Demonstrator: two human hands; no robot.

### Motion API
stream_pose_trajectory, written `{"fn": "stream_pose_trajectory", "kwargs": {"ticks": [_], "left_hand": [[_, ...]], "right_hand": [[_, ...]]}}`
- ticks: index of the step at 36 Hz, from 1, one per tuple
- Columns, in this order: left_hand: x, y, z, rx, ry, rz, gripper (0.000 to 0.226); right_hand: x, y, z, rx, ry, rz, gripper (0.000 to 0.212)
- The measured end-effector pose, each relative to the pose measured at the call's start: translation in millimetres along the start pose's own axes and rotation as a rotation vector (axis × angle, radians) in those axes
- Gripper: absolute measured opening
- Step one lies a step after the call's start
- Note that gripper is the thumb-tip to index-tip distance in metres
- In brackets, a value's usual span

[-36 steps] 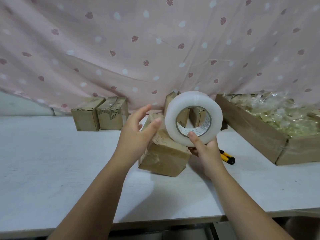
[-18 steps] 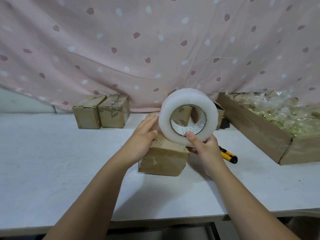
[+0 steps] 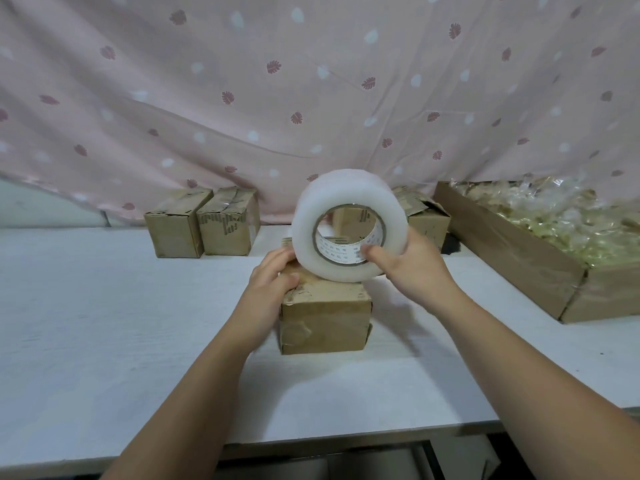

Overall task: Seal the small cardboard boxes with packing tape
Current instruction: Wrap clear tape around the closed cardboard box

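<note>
A small cardboard box (image 3: 325, 318) sits on the white table (image 3: 104, 323) in front of me. A wide roll of clear packing tape (image 3: 322, 216) stands on edge on the box's top. My right hand (image 3: 412, 268) grips the roll, thumb hooked inside its core. My left hand (image 3: 272, 284) rests on the box's top left edge, fingers bent against the box beside the roll. The box's top is mostly hidden by the roll and hands.
Two small boxes (image 3: 202, 223) stand at the back left by the pink curtain (image 3: 311, 81). More small boxes (image 3: 424, 220) sit behind the roll. A long cardboard tray (image 3: 519, 254) of clear plastic packets fills the right side.
The roll came down onto the box's top, and the box now sits square to me. My left hand closed in from open air onto the box. The yellow cutter is out of sight.
</note>
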State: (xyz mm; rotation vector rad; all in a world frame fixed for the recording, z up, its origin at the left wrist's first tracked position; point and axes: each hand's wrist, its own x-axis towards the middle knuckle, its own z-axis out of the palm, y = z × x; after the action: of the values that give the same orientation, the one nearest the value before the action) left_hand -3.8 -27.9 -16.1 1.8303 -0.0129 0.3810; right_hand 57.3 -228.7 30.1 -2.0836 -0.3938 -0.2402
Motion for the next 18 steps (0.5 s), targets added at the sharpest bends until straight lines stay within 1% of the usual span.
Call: {"fn": "stream_pose_trajectory", "kwargs": {"ticks": [2, 4, 8, 10, 15, 18], "left_hand": [[0.9, -0.2, 0.0, 0.004, 0.004, -0.003, 0.056], [1.1, 0.0, -0.1, -0.008, -0.002, -0.004, 0.054], [0.7, -1.2, 0.0, 0.004, -0.003, 0.016, 0.047], [1.3, -2.0, 0.6, 0.017, 0.005, 0.028, 0.042], [-0.1, -1.3, 0.6, 0.077, 0.003, 0.049, 0.045], [-1.1, -3.7, -0.7, 0.118, -0.006, 0.082, 0.038]], "right_hand": [[2.0, -3.1, -4.2, -0.022, -0.016, 0.004, 0.017], [4.1, -2.2, -11.1, -0.024, 0.003, 0.023, 0.007], [5.1, 6.1, -29.3, 0.031, 0.07, 0.104, 0.001], [3.7, 13.7, -35.4, 0.066, 0.1, 0.144, 0.006], [0.6, 35.8, -41.6, 0.1, 0.125, 0.218, 0.011], [-2.3, 51.4, -41.3, 0.043, 0.133, 0.234, 0.013]]}}
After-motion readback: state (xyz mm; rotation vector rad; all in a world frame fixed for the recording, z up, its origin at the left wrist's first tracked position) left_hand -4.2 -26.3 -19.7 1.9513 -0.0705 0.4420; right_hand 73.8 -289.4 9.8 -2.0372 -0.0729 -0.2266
